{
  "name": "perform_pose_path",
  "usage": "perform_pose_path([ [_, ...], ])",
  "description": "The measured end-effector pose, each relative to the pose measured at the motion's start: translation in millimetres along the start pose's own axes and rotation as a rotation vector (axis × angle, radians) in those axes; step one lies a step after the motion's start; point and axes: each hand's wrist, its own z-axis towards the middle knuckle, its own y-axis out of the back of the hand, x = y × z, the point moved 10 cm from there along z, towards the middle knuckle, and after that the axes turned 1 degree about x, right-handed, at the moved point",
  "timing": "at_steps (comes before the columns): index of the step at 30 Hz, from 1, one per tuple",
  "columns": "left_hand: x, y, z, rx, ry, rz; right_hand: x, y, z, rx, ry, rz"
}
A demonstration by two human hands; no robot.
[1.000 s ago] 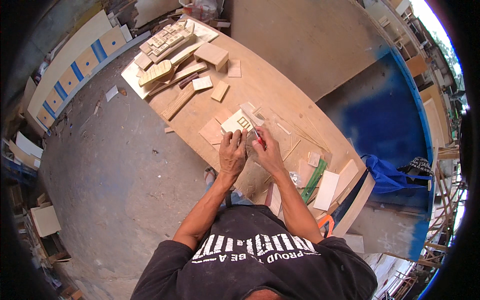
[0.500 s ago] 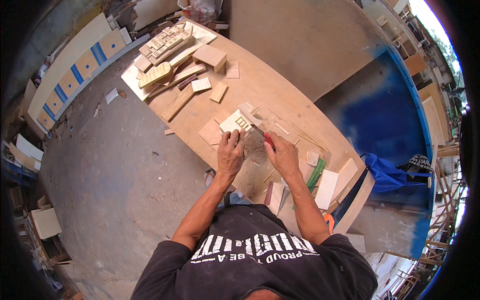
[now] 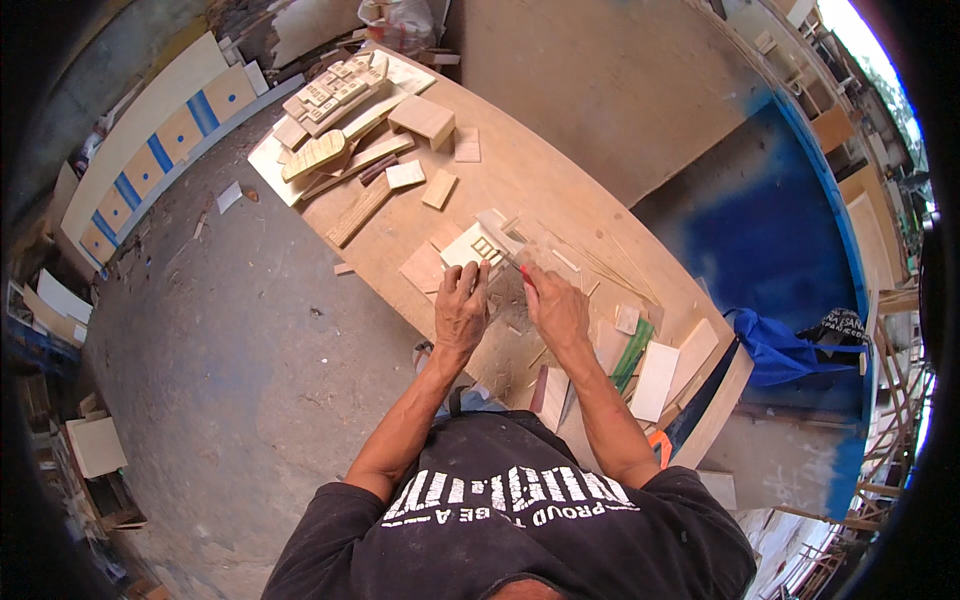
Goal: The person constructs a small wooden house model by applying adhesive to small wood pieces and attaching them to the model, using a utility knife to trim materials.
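Note:
My left hand [image 3: 462, 308] is closed at the near edge of a small pale wooden panel [image 3: 462, 246], its fingertips pressing there. A little brown window frame [image 3: 486, 247] shows on the panel, just ahead of those fingers. In my right hand [image 3: 558, 312] is a thin tool with a red handle [image 3: 527, 275], gripped with the fingers curled round it. Its narrow tip points left toward the window frame; whether it touches is too small to tell. Beneath the panel lies a flat brown wooden square [image 3: 422, 268].
The work rests on a long wooden table [image 3: 540, 165]. At its far left end are a wooden house-front model [image 3: 335, 92], a wooden box [image 3: 422, 120] and offcuts. Thin strips [image 3: 610, 270], a green piece [image 3: 632, 355] and a white block [image 3: 655, 380] lie right. Blue cloth [image 3: 770, 345] hangs beyond.
My right hand has shifted slightly left and turned, so less of the red handle shows. My left hand stays on the panel. The whole view has tilted slightly.

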Motion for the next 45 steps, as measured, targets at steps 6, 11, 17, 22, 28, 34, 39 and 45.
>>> perform_pose_path([
  [6,-3,3,0,-0.024,-0.029,0.039,-4,-8,-2,0.005,-0.022,-0.004],
  [11,-1,-1,0,0.017,-0.008,-0.001,1,1,-1,-0.07,0.011,-0.014],
  [17,-2,1,0,0.022,0.001,-0.001,0,2,-3,0.022,-0.06,-0.007],
  [22,-1,-1,1,0.042,0.015,-0.005,2,3,-4,-0.041,-0.007,-0.017],
  [28,-4,2,3,0.029,-0.005,0.033,3,2,-4,-0.088,0.025,-0.029],
  [34,-4,0,-1,0.034,0.006,0.01,4,-1,-6,-0.09,0.015,-0.002],
  [39,-3,-3,-2,0.041,0.004,0.067,5,-1,-7,-0.088,0.01,0.0],
  [45,-4,-4,-1,0.046,0.005,0.075,4,-4,-8,-0.089,0.011,0.016],
])
